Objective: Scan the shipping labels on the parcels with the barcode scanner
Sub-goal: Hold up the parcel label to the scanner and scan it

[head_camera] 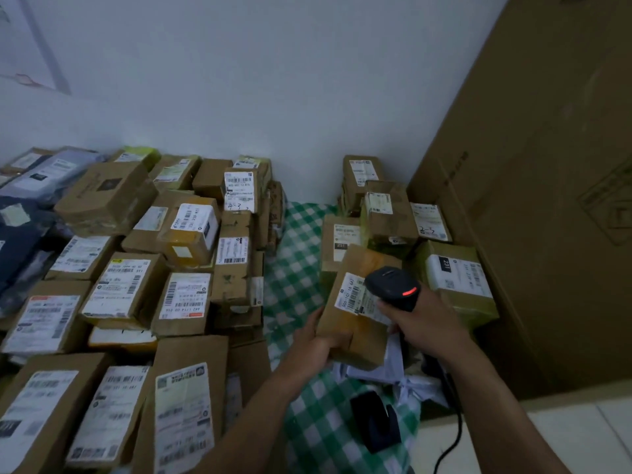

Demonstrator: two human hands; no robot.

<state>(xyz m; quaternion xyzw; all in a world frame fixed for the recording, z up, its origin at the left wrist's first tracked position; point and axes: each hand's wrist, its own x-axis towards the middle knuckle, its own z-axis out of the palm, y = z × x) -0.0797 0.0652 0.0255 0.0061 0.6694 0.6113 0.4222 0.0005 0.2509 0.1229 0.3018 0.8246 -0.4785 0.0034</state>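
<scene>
Scan in progress: left hand grips a brown cardboard parcel above the green-checked cloth, right hand clasps the black barcode scanner just over its white shipping label; next move likely needs a fresh parcel.

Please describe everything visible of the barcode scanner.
The barcode scanner is a black handheld device, seemingly plastic, with a rounded head and a red light lit on its back. The right hand grips its handle, which is mostly hidden. Its head points down at the white shipping label on the brown parcel that the left hand holds. A black cable seems to run down from it.
</scene>
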